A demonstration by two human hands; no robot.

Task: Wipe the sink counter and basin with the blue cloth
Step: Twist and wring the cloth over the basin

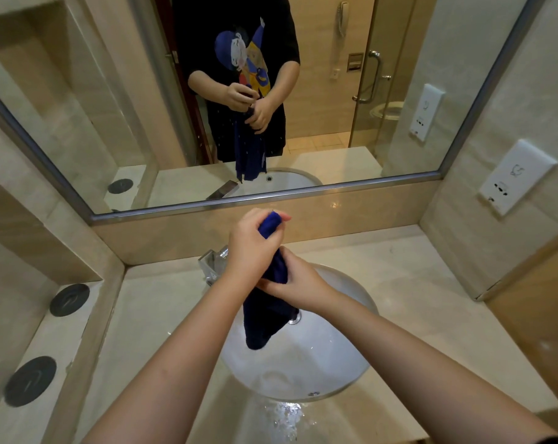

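Note:
The blue cloth (265,318) hangs twisted into a rope above the white basin (329,363). My left hand (249,248) grips its upper end, with a tip of cloth poking out past the fingers. My right hand (290,280) grips the cloth just below, over the basin's far side. The loose lower end dangles toward the drain (294,319). The beige stone counter (399,283) surrounds the basin, and water lies pooled on its front edge (284,418).
A chrome faucet (212,264) stands behind the basin, partly hidden by my left wrist. Two black round discs (69,299) sit on the left ledge. A mirror (111,107) covers the back wall. A white socket plate (516,176) is on the right wall.

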